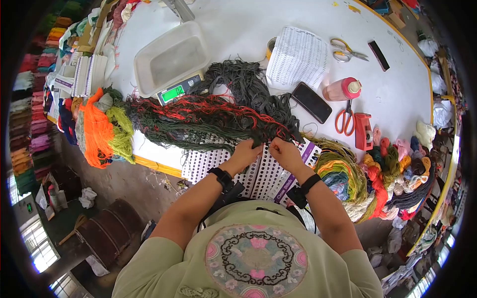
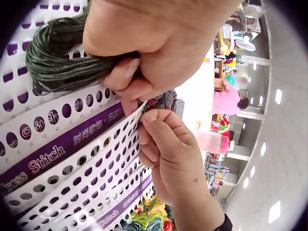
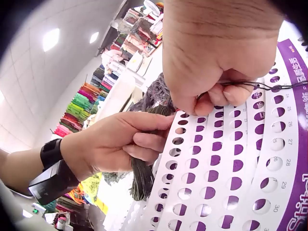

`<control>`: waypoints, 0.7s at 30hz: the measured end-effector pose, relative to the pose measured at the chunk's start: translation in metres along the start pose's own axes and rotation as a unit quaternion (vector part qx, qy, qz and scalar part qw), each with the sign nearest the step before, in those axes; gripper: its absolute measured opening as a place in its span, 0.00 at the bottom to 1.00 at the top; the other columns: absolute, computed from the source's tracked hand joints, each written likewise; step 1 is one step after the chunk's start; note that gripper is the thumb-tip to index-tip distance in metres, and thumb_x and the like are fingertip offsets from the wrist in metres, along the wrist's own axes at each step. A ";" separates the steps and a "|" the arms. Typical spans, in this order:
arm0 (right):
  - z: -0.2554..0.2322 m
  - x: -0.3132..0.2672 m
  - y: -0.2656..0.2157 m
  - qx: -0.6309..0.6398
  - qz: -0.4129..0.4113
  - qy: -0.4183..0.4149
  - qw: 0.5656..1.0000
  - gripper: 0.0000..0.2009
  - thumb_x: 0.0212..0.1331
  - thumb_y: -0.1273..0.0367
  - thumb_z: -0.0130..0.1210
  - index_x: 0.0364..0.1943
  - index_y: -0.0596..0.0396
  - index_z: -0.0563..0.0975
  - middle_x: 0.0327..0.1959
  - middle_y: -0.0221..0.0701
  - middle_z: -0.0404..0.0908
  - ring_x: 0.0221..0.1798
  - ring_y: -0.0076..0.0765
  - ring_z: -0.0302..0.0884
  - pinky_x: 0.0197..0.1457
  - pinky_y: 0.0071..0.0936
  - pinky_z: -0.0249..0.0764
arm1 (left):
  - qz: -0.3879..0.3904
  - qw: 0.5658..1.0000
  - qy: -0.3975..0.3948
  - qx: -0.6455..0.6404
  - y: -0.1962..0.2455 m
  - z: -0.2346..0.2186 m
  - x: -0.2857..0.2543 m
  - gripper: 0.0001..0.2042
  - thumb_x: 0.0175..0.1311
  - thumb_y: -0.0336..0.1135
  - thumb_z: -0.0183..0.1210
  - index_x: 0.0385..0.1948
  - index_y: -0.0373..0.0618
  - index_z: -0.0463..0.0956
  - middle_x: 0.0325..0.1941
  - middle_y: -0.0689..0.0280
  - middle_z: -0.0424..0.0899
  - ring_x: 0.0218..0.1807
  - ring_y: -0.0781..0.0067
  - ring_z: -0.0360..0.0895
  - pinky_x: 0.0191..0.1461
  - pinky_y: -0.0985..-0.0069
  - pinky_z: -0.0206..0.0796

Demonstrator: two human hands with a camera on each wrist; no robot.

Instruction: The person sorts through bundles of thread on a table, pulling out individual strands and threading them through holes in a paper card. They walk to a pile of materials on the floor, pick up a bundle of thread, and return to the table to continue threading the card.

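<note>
Punched white thread cards [image 1: 258, 175] with purple "Cross Stitch" bands lie in front of the person. The left hand [image 1: 247, 153] grips a dark green thread bundle [image 2: 57, 55], its fingers curled round it at the cards' edge. Beside it, the right hand [image 1: 287, 155] pinches thin dark thread [image 3: 260, 85] over the punched holes; its fingertips are partly hidden in the right wrist view. Just beyond both hands spreads a long heap of dark green and red thread [image 1: 198, 116], with dark grey thread [image 1: 238, 79] behind.
A plastic tray [image 1: 171, 59] sits on a scale with a lit green display [image 1: 173, 93]. Toward the right are a printed sheet [image 1: 298, 57], phone [image 1: 311, 103], bottle [image 1: 343, 89], red scissors [image 1: 345, 121] and tape dispenser [image 1: 363, 131]. Colored skeins [image 1: 97, 129] flank the work area.
</note>
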State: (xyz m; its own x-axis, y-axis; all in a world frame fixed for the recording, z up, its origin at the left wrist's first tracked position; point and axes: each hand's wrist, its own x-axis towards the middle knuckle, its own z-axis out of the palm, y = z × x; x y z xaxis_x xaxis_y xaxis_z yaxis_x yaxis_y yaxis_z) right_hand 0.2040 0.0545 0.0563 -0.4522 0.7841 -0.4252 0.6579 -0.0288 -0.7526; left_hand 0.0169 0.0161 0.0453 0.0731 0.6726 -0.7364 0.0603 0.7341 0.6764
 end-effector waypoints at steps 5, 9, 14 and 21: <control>-0.001 -0.001 -0.003 -0.009 -0.004 0.007 1.000 0.07 0.58 0.67 0.56 0.32 0.54 0.74 0.21 0.32 0.77 0.24 0.35 0.76 0.29 0.31 0.69 | 0.024 0.995 -0.029 0.091 0.009 -0.001 0.005 0.09 0.60 0.34 0.57 0.27 0.37 0.76 0.20 0.68 0.76 0.22 0.82 0.70 0.24 0.78 0.60; 0.000 0.000 -0.002 -0.016 0.013 -0.004 1.000 0.07 0.58 0.66 0.56 0.33 0.54 0.74 0.23 0.32 0.78 0.25 0.35 0.77 0.30 0.32 0.70 | 0.040 0.991 -0.032 0.127 0.003 -0.003 0.013 0.08 0.59 0.34 0.58 0.27 0.37 0.77 0.18 0.68 0.74 0.21 0.82 0.69 0.25 0.78 0.60; 0.006 0.001 0.008 0.000 0.039 -0.001 0.999 0.07 0.58 0.66 0.56 0.36 0.53 0.76 0.26 0.34 0.80 0.28 0.35 0.79 0.33 0.31 0.72 | 0.051 0.998 0.011 -0.032 0.021 -0.021 -0.010 0.08 0.60 0.36 0.59 0.31 0.40 0.78 0.22 0.69 0.77 0.21 0.82 0.68 0.23 0.79 0.57; 0.007 0.002 0.006 0.052 0.050 0.003 0.997 0.10 0.56 0.65 0.59 0.41 0.49 0.75 0.22 0.33 0.79 0.27 0.38 0.78 0.30 0.34 0.70 | -0.062 0.943 -0.177 -0.273 0.023 -0.013 -0.021 0.08 0.63 0.29 0.53 0.41 0.43 0.78 0.29 0.61 0.82 0.18 0.84 0.66 0.18 0.86 0.50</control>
State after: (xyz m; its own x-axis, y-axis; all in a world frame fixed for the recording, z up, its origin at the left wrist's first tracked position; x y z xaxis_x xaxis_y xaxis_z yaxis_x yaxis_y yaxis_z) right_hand 0.2028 0.0514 0.0478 -0.3841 0.7779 -0.4973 0.6334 -0.1699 -0.7550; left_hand 0.0041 0.0197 0.0763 0.4328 0.5755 -0.6939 -0.4250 0.8091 0.4059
